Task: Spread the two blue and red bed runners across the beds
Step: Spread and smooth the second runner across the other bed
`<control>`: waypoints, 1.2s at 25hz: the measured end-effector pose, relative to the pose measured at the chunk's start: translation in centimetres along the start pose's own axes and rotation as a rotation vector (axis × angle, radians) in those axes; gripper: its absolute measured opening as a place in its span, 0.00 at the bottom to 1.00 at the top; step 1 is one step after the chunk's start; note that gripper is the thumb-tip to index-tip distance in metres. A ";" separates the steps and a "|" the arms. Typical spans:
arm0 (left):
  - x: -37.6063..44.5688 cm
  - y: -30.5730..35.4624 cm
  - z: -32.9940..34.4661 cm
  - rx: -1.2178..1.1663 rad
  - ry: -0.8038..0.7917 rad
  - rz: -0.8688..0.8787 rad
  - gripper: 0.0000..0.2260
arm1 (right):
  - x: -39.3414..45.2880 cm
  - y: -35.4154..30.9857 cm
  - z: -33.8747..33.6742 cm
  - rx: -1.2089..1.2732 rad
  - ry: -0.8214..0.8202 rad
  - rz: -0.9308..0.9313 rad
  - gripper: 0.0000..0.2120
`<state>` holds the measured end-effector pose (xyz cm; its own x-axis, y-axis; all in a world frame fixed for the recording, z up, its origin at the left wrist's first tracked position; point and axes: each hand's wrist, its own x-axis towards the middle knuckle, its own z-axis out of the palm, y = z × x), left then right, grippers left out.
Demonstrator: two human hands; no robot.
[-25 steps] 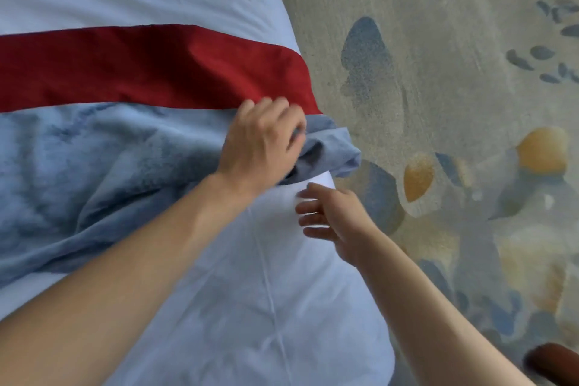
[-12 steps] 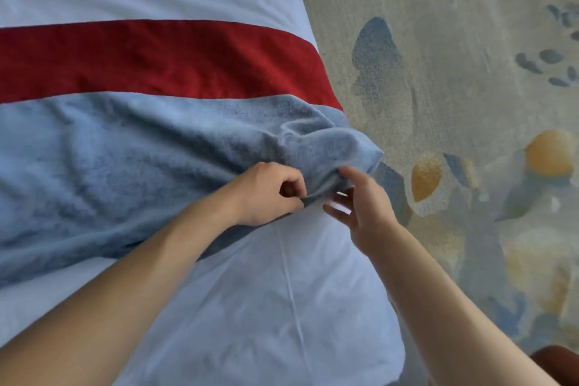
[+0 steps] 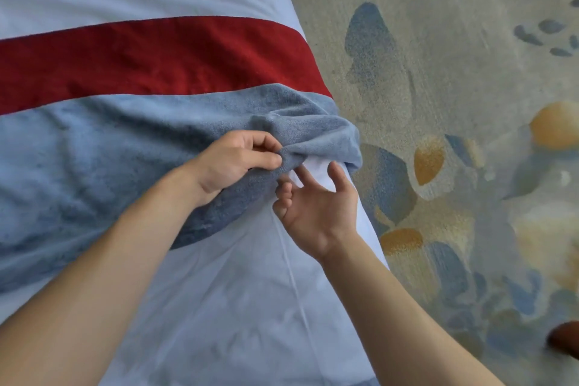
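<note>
A soft blue-and-red terry bed runner [image 3: 131, 122] lies across the white-sheeted bed [image 3: 219, 307], red band flat, blue band rumpled toward the bed's right edge. The left hand [image 3: 233, 163] pinches a blue fold there. The right hand [image 3: 316, 200], fingers spread and empty, reaches under the bunched corner. Likely step: straightening; next, draw that corner flat over the edge.

The blue bed runner [image 3: 94, 160], pinched by the left hand [image 3: 233, 163], is thick terry-like cloth, matt and nappy, bunched into soft folds at the fingertips. Beyond that hand, the red bed runner [image 3: 150, 63] shows the same plush, matt pile. Under the right hand [image 3: 316, 207] the bed sheet [image 3: 238, 307] is smooth, thin woven cloth with fine creases. Right of that hand, the carpet [image 3: 454, 78] looks short-piled and matt.
</note>
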<state>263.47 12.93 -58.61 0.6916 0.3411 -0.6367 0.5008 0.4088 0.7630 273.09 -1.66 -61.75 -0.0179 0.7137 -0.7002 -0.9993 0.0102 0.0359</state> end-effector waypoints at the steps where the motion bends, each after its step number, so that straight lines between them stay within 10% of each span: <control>1: 0.0 0.4 -0.2 0.010 -0.022 0.002 0.07 | 0.1 0.2 0.1 0.019 0.003 0.007 0.19; 11: 0.3 1.8 -0.5 0.422 0.117 0.119 0.05 | 0.0 0.5 1.8 -0.292 0.246 0.008 0.04; 18: -0.2 1.4 1.5 0.731 0.241 0.158 0.06 | -4.4 -0.3 0.5 -0.021 0.365 -0.021 0.07; 26: 2.7 1.9 10.9 1.410 0.320 0.564 0.05 | -6.1 2.2 -0.8 -0.199 0.299 -0.051 0.11; 30: 8.8 2.6 15.3 1.807 0.220 0.496 0.09 | -5.5 0.1 -2.1 -0.133 0.335 0.033 0.07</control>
<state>278.84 4.03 -60.55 0.9293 0.2801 -0.2407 0.2762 -0.9598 -0.0506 273.00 -7.05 -59.41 -0.0384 0.4426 -0.8959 -0.9931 -0.1163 -0.0149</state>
